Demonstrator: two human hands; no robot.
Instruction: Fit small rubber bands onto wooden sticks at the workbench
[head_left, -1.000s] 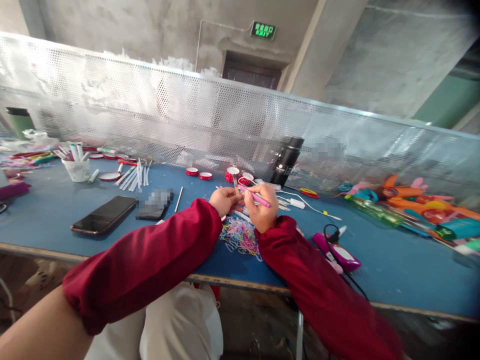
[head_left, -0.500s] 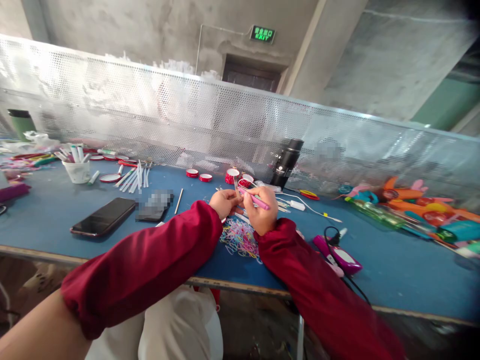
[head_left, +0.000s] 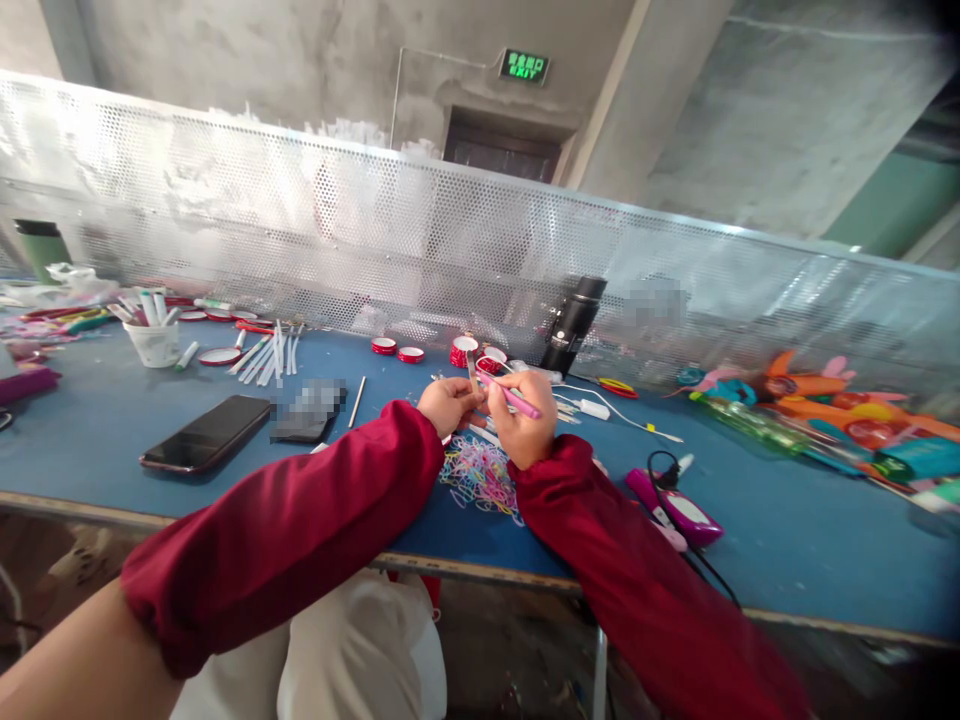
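In the head view, we are reading EXIT on a green sign (head_left: 525,66) glowing high beyond the hands, Chinese characters running above the word; white lettering on a black bottle (head_left: 574,325), standing beyond the right hand (head_left: 529,425), is proving too small to read. Below the hands we are seeing a blue tabletop (head_left: 810,530), with a perforated metal screen (head_left: 360,210) rising behind it and a bare grey wall (head_left: 300,60) farther back. The right hand is gripping a pink pen (head_left: 523,403), its long axis slanting from the near right toward the far left, where its front end is meeting or nearing a thin stick (head_left: 472,368). The left hand (head_left: 448,405) is pinching that stick, which is pointing up and away. The hands are working close together; we cannot tell whether they are touching. Colourful loops (head_left: 484,475) are lying just nearer than both.
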